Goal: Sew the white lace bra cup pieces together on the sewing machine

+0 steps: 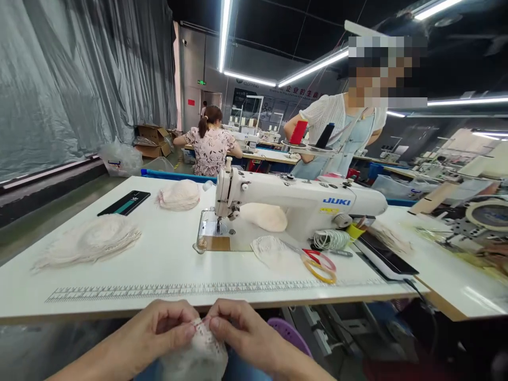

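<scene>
A small white fabric piece [198, 352] with red stitching along its upper edge hangs between my hands, just below the table's front edge. My left hand [169, 328] pinches that edge between thumb and fingers. Close beside it, my right hand [238, 328] pinches the same edge from the other side. Beyond them stands a white sewing machine [293, 196], with one pale fabric piece [264, 217] under its arm and another [273, 251] on the table in front.
Fabric stacks [107, 235] [180, 194] lie on the table's left. A ruler strip [178, 290] runs along the front. Scissors [321, 267], a cord coil [331, 239] and a black phone-like device [387, 256] lie right. Two people are beyond the machine.
</scene>
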Motion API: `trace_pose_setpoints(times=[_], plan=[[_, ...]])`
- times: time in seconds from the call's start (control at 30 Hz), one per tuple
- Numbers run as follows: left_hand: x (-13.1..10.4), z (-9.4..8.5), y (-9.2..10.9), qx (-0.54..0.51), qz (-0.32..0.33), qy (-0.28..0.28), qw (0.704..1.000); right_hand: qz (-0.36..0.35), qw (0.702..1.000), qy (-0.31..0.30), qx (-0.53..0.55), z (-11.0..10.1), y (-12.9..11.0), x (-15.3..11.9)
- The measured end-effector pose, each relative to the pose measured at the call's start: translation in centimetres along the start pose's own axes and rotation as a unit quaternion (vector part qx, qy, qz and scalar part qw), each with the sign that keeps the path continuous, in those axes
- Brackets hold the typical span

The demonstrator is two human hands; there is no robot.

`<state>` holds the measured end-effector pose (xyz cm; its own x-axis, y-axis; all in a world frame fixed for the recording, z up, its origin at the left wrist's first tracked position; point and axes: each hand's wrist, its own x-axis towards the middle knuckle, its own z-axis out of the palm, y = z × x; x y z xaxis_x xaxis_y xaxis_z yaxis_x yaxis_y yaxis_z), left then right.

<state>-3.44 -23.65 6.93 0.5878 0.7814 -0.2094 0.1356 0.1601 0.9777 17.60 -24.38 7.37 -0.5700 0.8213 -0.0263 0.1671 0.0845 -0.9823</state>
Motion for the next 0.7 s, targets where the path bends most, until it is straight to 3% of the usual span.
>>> trace_pose_setpoints(times=[0.07, 0.2, 0.27, 0.33, 0.43, 0.53, 0.6, 0.7], plan=[[-0.5, 0.7, -1.0, -0.045, -0.003, -0.002, 0.999, -0.008, 0.999, 0.016, -0.042, 1.0, 0.5, -1.2], [-1.8, 1.4, -2.2, -0.040, -0.008, 0.025, 0.999, -0.045, 0.984, 0.060, -0.161, 3.0, 2.3, -2.8], [-2.5, 1.4, -2.6, -0.052, -0.033, 0.022, 0.998, -0.030, 0.988, 0.056, -0.139, 3.6, 3.3, -3.1], [-3.1, 1.4, -2.9, -0.063, -0.069, 0.014, 0.996, 0.007, 0.998, 0.042, -0.050, 3.8, 4.0, -3.1], [-3.5, 1.6, -3.5, -0.023, -0.068, 0.022, 0.997, 0.031, 0.998, 0.027, 0.048, 4.3, 4.2, -3.4], [-3.4, 1.8, -3.8, 0.052, -0.047, 0.038, 0.997, 0.062, 0.997, 0.043, -0.006, 5.3, 4.8, -3.6], [-3.4, 1.7, -3.7, 0.087, -0.069, 0.040, 0.993, 0.082, 0.994, 0.067, -0.031, 6.1, 5.8, -3.4], [-3.5, 1.3, -3.5, 0.126, -0.090, 0.043, 0.987, 0.081, 0.994, 0.069, -0.001, 6.7, 7.4, -2.9]])
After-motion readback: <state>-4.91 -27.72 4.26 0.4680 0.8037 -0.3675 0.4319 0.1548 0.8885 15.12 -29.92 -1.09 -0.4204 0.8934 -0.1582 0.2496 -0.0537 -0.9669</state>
